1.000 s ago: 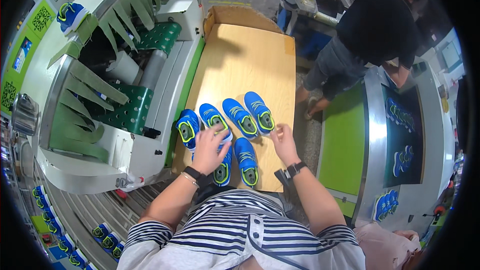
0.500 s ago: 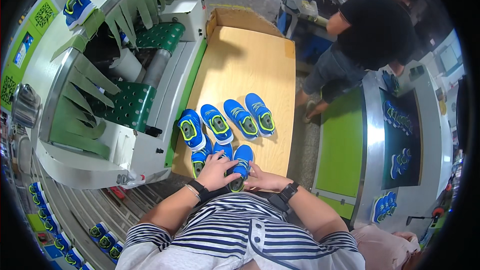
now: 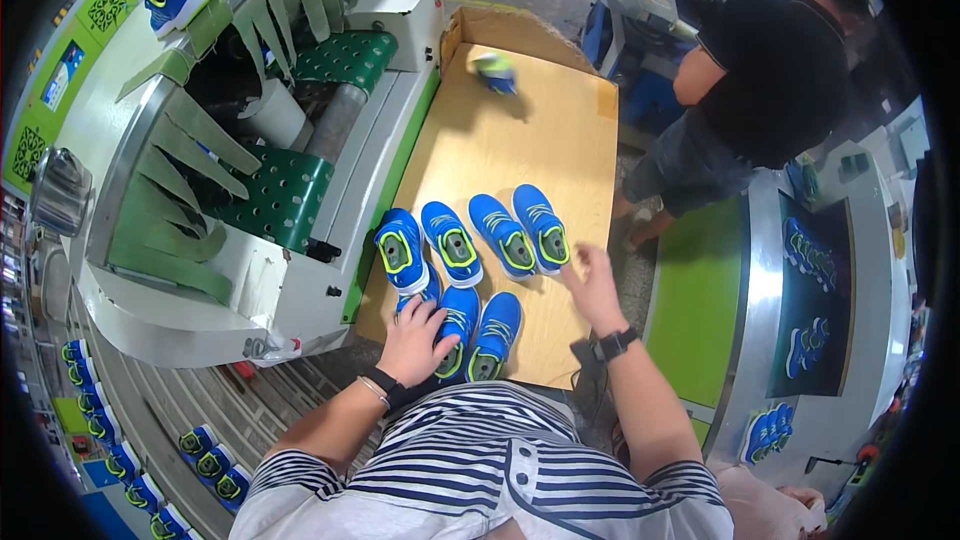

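Note:
Several blue sneakers with lime-green trim lie on a light wooden tabletop, two at its far middle. My left hand (image 3: 413,340) rests with spread fingers on the near-left shoes, partly covering a sneaker (image 3: 458,315). Beside it sits another near sneaker (image 3: 495,330), untouched. My right hand (image 3: 595,290) is raised over the right edge of the tabletop (image 3: 540,340), fingers loosely apart and nothing in them, close to the heel of the rightmost sneaker (image 3: 538,220). A blurred blue and lime shoe (image 3: 496,73) shows above the tabletop's far end, apparently moving.
A white machine (image 3: 190,330) with green strip curtains and a perforated green belt (image 3: 280,195) borders the table's left. A cardboard edge (image 3: 520,30) closes the far end. Right stand a person in black (image 3: 770,70) and another machine (image 3: 700,290). More sneakers (image 3: 215,465) sit lower left.
My right hand has left the near-right sneaker and moved away to the right. A blurred shoe has appeared at the far end. My left hand stays over the near shoes.

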The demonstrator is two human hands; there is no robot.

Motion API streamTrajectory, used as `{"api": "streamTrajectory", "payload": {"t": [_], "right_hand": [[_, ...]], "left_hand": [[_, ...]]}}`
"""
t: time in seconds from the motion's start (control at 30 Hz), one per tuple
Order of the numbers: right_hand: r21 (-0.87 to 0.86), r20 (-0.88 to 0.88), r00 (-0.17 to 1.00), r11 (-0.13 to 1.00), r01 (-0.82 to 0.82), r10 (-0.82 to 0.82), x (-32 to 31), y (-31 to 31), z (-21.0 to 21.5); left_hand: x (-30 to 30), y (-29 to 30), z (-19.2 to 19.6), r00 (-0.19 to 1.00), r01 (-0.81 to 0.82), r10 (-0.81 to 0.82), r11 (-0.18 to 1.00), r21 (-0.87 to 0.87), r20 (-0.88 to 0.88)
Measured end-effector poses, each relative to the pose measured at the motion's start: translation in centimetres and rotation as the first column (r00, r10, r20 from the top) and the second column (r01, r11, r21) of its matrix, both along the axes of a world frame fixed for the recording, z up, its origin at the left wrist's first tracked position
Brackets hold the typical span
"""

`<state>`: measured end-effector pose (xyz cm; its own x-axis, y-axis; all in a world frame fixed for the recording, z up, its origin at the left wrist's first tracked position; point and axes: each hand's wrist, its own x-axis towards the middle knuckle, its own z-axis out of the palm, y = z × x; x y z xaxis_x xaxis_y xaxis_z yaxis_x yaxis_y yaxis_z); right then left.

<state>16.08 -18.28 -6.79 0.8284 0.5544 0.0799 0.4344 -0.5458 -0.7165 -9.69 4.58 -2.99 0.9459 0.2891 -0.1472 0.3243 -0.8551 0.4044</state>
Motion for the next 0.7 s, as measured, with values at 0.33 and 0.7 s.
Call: {"api": "streamTrajectory", "payload": {"t": [0.33, 0.7], "right_hand": [[-0.190, -0.506, 0.860, 0.981, -0.045, -0.058, 1.5, 7.2, -0.7], [-0.322, 0.152, 0.974, 0.940, -0.110, 0.166, 16.7, 11.9, 0.2]], "left_hand": [[-0.8, -0.2, 0.2, 0.999, -0.016, 0.016, 1.000, 0.004, 0.044], [2.5, 0.3, -1.0, 0.976, -0.161, 0.155, 0.987, 0.025, 0.154]]}}
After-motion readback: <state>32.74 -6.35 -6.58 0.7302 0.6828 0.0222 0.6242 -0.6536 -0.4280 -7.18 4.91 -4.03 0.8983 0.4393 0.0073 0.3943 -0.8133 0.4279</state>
